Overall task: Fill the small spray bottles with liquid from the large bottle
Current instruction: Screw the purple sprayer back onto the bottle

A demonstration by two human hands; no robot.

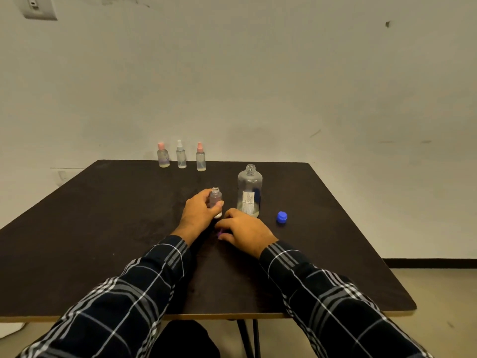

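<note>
The left hand [197, 211] grips the uncapped small bottle [215, 200] upright for filling, while the right hand [245, 231] beside it pinches a purple piece [220, 232].

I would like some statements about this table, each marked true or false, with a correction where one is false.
1. The large bottle stands uncapped. True.
2. The blue cap lies to the left of the large bottle. False: it lies on the table to the right of it.
3. The left hand grips a small open bottle. True.
4. Four capped spray bottles stand at the far edge. False: three capped spray bottles stand there.
</note>
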